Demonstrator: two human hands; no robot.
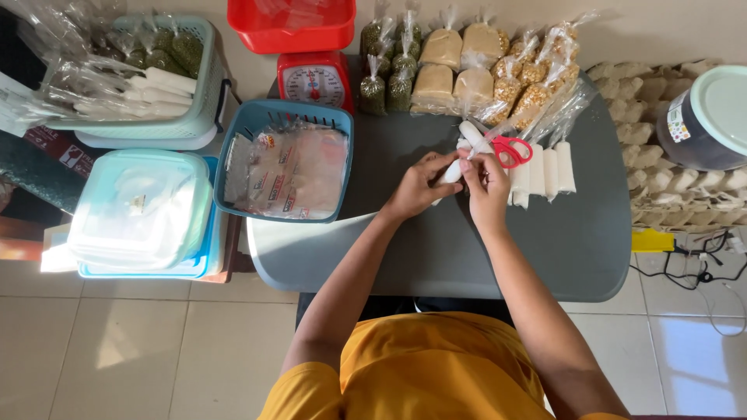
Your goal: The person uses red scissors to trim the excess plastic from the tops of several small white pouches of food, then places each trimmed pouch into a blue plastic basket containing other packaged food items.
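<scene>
Both grips clamped on one small white packet at table centre; left hand at its 7 o'clock end, right hand at 3 o'clock; film looks slick, filling soft, light; best pinched near the ends; red scissors at 1 o'clock.

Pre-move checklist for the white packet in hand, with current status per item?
1. Both hands on white packet: left hand and right hand meet on it: ok.
2. Packet's bag end closed: cannot tell.
3. Red scissors close by the right hand: ok.
4. Finished white packets lined up beside the hands: ok.
5. Bare grey table in front of the hands: ok.
</scene>
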